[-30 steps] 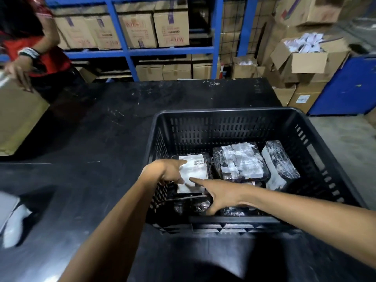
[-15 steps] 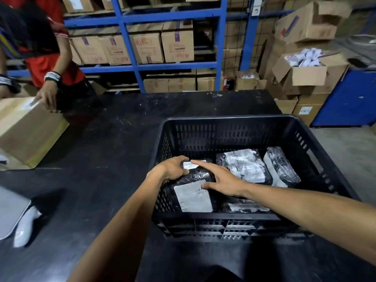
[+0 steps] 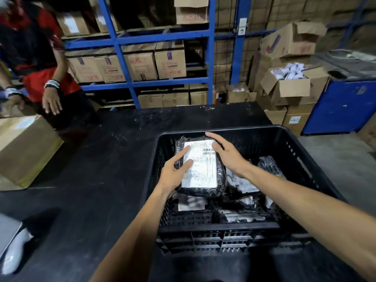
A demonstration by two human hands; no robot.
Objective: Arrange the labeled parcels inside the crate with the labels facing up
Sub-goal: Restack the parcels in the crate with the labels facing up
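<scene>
A black plastic crate (image 3: 305, 159) stands on the dark table. Inside it lie several black-wrapped parcels with white labels. One parcel (image 3: 200, 169) is raised above the others at the crate's left side, its white label facing up. My left hand (image 3: 175, 174) grips its left edge, thumb and fingers on the label. My right hand (image 3: 227, 153) holds its far right edge, fingers spread over the top corner. Another parcel (image 3: 191, 203) with a label lies beneath it, and a tilted parcel (image 3: 270, 165) leans at the right.
A cardboard box (image 3: 24, 147) sits on the table at the left, with another person's hand (image 3: 51, 102) just above it. A white wrapped item (image 3: 16, 251) lies at the near left edge. Blue shelving (image 3: 171, 37) with cartons stands behind; open boxes (image 3: 289, 86) are stacked at the right.
The parcel went from lying low in the crate's near left corner to being lifted higher and farther back, label up, with both my hands on it. The other person's hand came off the cardboard box.
</scene>
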